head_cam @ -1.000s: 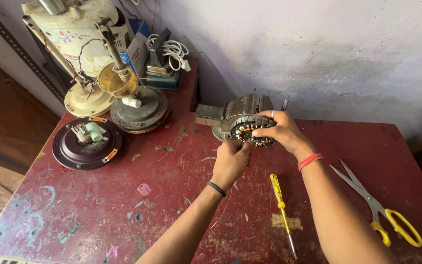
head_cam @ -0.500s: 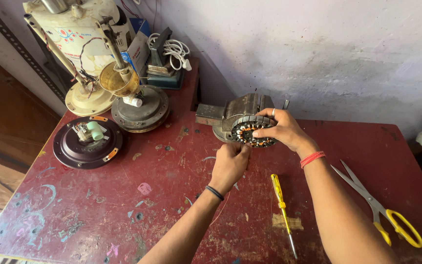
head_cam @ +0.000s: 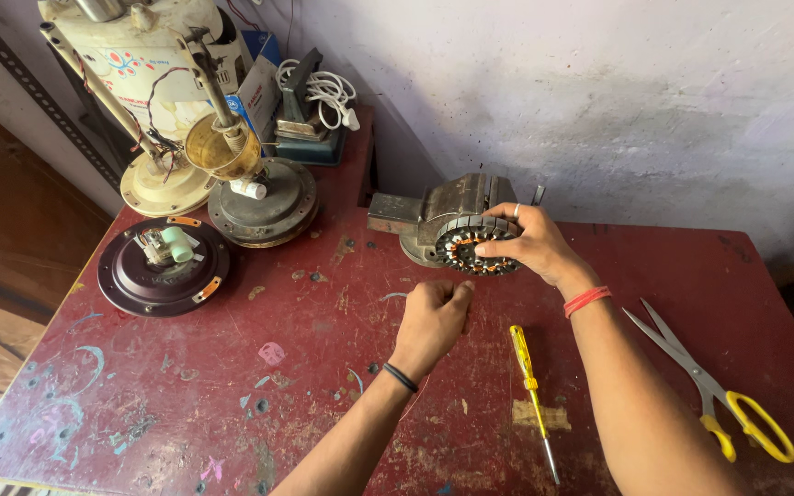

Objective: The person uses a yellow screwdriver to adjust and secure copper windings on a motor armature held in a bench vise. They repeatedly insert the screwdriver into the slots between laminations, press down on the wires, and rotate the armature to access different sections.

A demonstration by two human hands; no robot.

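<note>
Two hands busy — our right hand (head_cam: 527, 244) grips the wound stator (head_cam: 478, 248) against the vise (head_cam: 452, 207); left hand (head_cam: 434, 317) curls shut, maybe pinching wire — can't tell. Next probably needs steady tension.

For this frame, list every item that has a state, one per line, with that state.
right hand: gripping the wound stator
wound stator: held on edge against the bench vise
bench vise: sits at the back of the red table
left hand: loosely closed, apart from the stator
yellow screwdriver: lying flat, untouched
yellow-handled scissors: lying open
dark fan motor cover: lying flat, insides exposed
</note>
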